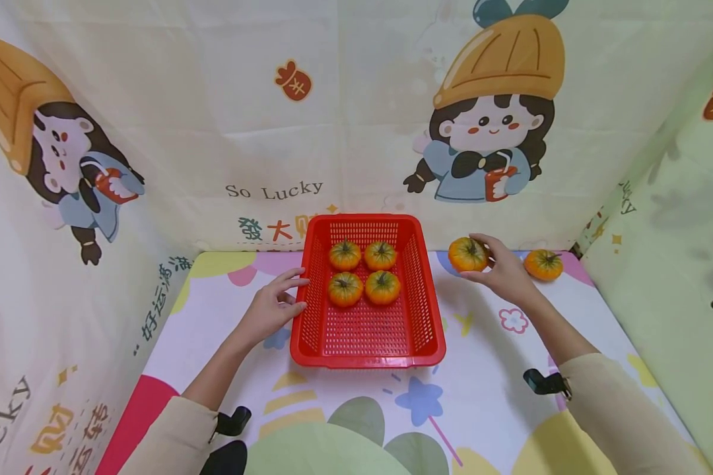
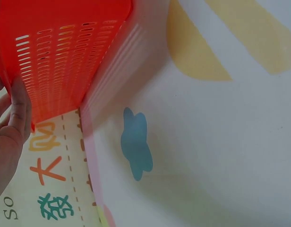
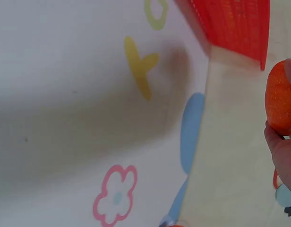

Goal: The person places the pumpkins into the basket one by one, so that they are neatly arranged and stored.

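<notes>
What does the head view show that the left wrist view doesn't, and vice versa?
Only the head view: the inside of the red basket with four pumpkins plainly visible, the right hand holding another pumpkin, and one more pumpkin on the table at far right.

Only the left wrist view: the outer face of the basket's slotted wall, close up.

Both: the basket, the left hand at its edge, and a blue printed shape on the tabletop.

Beyond the right grip (image 1: 504, 269), a cream cloth wall (image 1: 374, 138) is hanging, showing a cartoon girl (image 1: 484, 132); a second wall (image 1: 12, 316) is rising left of the left grip (image 1: 271, 303). Beneath both, a patterned worktop (image 1: 576, 307) is carrying soft shadows (image 1: 499, 349).
</notes>
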### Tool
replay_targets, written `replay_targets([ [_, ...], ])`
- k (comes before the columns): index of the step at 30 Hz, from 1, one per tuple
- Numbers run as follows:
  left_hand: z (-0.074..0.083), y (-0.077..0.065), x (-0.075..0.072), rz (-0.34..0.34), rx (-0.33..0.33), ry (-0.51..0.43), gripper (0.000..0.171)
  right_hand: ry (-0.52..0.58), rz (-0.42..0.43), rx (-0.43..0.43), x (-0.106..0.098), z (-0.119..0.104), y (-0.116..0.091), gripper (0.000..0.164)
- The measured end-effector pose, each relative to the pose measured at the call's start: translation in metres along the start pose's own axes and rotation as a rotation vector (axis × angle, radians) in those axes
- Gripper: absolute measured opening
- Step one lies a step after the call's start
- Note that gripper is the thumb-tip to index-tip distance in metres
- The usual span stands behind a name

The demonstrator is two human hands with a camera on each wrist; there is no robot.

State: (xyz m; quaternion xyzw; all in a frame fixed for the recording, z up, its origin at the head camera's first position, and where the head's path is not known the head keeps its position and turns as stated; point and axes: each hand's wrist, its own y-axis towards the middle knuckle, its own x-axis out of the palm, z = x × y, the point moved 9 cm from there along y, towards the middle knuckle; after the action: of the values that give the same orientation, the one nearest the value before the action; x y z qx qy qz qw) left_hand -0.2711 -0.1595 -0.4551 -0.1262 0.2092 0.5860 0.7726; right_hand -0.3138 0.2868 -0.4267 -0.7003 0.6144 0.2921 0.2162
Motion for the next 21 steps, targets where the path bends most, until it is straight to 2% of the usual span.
replay_targets([
  [7,0.0,0.001,-0.001,0.0,-0.006,-0.002,0.051,0.001,-0.03,-0.092,0.013,-0.032,0.0,0.086],
  [21,-0.002,0.0,0.001,0.003,0.003,0.009,0.051,0.001,-0.163,-0.175,0.055,-0.083,-0.006,0.085],
])
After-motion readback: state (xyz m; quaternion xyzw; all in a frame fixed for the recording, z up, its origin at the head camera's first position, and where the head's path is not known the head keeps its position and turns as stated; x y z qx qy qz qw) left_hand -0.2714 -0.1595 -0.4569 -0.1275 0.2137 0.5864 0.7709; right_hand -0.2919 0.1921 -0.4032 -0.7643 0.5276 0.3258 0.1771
